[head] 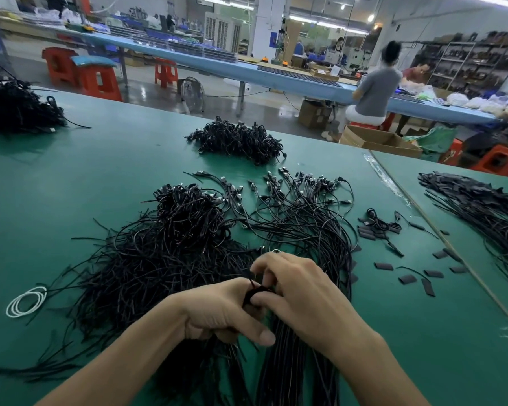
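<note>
Cardboard box (376,140) at 1 o'clock: contents hidden. Left hand (217,313) and right hand (301,291), fingers curled, both pinch black cable (254,292).

White ceiling lights (311,20) fill the hall with bright, even light and burn out to pure white at the top edge. On the green table (71,177) the black cables (173,259) cast only soft, faint shadows and lose detail in their darkest tangles. The polished floor (147,89) shows pale glare, as does the clear tape (386,178) along the table seam. The seated person (376,86) is blurred at the head. The wide lens bends the long bench (217,58) and smears the corners.
</note>
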`<state>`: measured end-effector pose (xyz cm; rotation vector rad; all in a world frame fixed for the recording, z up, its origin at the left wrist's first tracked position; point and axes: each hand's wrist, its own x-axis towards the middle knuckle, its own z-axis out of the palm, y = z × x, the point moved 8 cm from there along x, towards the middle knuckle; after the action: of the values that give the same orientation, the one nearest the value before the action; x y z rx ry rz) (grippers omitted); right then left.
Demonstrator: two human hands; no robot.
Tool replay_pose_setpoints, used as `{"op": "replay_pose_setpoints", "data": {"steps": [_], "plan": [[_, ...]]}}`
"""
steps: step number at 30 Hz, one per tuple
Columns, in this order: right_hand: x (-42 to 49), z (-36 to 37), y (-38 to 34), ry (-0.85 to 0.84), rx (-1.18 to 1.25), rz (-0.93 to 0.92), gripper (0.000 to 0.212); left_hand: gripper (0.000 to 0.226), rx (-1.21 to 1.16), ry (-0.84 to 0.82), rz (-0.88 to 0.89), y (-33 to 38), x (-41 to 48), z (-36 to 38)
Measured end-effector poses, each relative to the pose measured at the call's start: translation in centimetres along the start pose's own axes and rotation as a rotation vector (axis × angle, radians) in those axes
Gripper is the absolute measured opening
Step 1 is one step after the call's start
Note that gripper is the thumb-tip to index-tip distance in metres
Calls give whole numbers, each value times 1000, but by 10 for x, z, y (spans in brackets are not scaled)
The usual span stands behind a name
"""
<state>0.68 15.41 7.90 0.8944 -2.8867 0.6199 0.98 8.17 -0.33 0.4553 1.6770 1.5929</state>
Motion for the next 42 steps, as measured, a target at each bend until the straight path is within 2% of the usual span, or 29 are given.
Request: {"op": "replay_pose_setpoints", "data": {"steps": [4,11,14,17,20,23,24,28,32,36,42], "plan": [[0,2,-2,-12,-32,-26,12,38,35,20,-53,-5,2,0],[1,6,-15,-49,-227,-201,12,37,40,56,-90,-7,3,0],[0,11,-16,-57,-321,-253,9,21,3,109,-88,-7,4,-3],[-2,7,-13,-2,-350,-236,4,16,-217,155,-47,-8,7,-7],[-4,-4,-9,121,-337,-205,11,18,-488,182,-29,-9,12,-8],[-8,-14,-6,237,-258,-217,7,7,-762,104,8,-3,13,-3],[-9,-16,-5,261,-238,-212,14,10,-798,65,37,1,13,-2],[-11,-20,9,343,-56,-142,22,14,-832,-20,162,13,11,-4],[-13,-20,13,393,25,-135,18,15,-852,11,236,14,15,-9],[-11,-20,10,373,-70,-179,19,15,-814,88,273,12,17,-10],[-8,-18,11,316,-249,-238,16,8,-835,222,212,10,18,-11]]}}
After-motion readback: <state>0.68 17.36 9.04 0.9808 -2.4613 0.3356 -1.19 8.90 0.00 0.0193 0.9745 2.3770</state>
